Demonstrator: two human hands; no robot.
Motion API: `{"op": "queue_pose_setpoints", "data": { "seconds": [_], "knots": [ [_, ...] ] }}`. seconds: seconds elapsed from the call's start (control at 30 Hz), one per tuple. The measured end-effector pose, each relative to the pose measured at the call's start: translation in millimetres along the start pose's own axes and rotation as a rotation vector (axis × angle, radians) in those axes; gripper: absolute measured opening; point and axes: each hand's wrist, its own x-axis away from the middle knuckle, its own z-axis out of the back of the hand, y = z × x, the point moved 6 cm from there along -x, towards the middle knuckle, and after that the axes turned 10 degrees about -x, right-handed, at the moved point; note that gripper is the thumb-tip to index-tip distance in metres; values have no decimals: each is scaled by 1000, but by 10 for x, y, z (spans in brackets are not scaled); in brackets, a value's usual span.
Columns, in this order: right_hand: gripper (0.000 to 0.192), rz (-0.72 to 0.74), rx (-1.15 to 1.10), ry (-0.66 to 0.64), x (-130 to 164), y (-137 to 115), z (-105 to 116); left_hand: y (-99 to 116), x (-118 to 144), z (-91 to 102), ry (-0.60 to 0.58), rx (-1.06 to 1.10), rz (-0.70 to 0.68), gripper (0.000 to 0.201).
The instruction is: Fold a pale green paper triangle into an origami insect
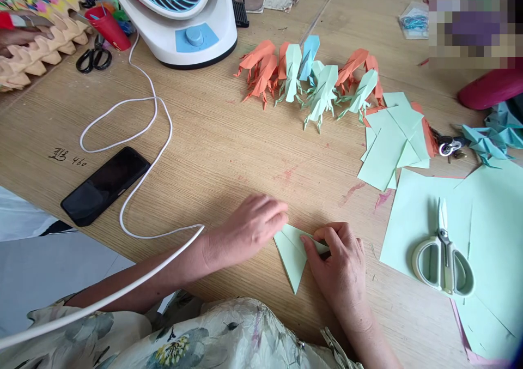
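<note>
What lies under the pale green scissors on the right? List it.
The scissors rest on a large pale green paper sheet. A pink sheet edge peeks out beneath. Whatever else lies under the stack is covered.

Handwritten black mark (68, 158) on wooden table (229, 140): unclear character, then "460".

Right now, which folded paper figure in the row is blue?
The blue paper figure at the back middle of the row; the others are orange or pale green.
</note>
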Motion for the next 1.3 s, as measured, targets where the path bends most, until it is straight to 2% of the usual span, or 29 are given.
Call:
{"op": "queue_pose_setpoints", "data": {
  "seconds": [0.1, 0.17, 0.23, 0.33, 0.43, 0.67, 0.93, 1.3],
  "knots": [
    [18, -4, 0, 4, -6, -5, 2, 288, 73, -13, 58, 141, -180, 25],
    [18, -5, -32, -11, -12, 16, 24, 359, 117, -76, 74, 173, -154, 29],
    [15, -3, -131, -68, -15, 68, 55, 393, 154, -159, 37, 177, -144, 34],
    [11, 11, -317, -202, -7, 170, 105, 403, 190, -219, -17, 191, -166, 41],
    [10, 18, -374, -245, 0, 259, 164, 392, 200, -212, -38, 184, -178, 42],
    [17, -63, -358, -189, -16, 299, 169, 409, 198, -215, -83, 99, -180, 46],
    [9, 57, -294, -229, -28, 318, 248, 403, 205, -220, -153, 144, -175, 45],
    [9, 36, -213, -179, -79, 322, 256, 421, 205, -249, -166, 115, -175, 49]
  ]
}}
